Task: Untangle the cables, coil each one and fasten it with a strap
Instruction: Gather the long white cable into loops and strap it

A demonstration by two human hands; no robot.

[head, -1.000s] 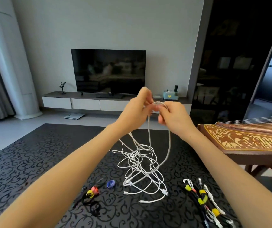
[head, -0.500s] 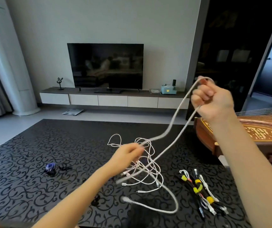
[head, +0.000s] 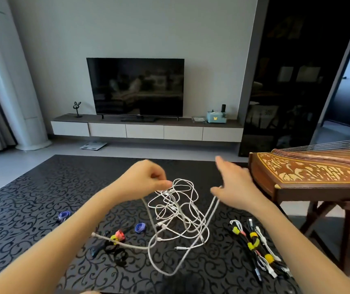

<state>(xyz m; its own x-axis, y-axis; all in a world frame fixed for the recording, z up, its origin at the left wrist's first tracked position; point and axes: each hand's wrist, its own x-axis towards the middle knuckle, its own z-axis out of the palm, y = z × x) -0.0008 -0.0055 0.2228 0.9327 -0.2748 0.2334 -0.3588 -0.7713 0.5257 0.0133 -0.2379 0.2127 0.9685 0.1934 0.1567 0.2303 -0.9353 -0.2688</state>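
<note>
A tangle of thin white cables (head: 178, 209) lies in the middle of the black patterned table (head: 21, 209). My left hand (head: 144, 181) pinches strands at the top of the tangle. A thicker braided white cable (head: 170, 272) runs from my left hand down in a long loop and up to my right hand (head: 235, 185). That hand is blurred, its fingers spread, and the cable hangs by its thumb. Loose straps lie left of the tangle: a purple one (head: 64, 215), a blue one (head: 139, 227), a red and yellow one (head: 118, 235) and black ones (head: 117, 253).
Several coiled cables with yellow straps (head: 254, 242) lie at the right of the table. A wooden stringed instrument (head: 309, 177) on a stand sits close to the table's right edge. A television (head: 136, 85) and a low cabinet stand at the far wall.
My right hand has dropped from a raised fist down to the tangle and spread its fingers. My left hand has moved up to the top of the tangle. The thick cable's loop sagged onto the table.
</note>
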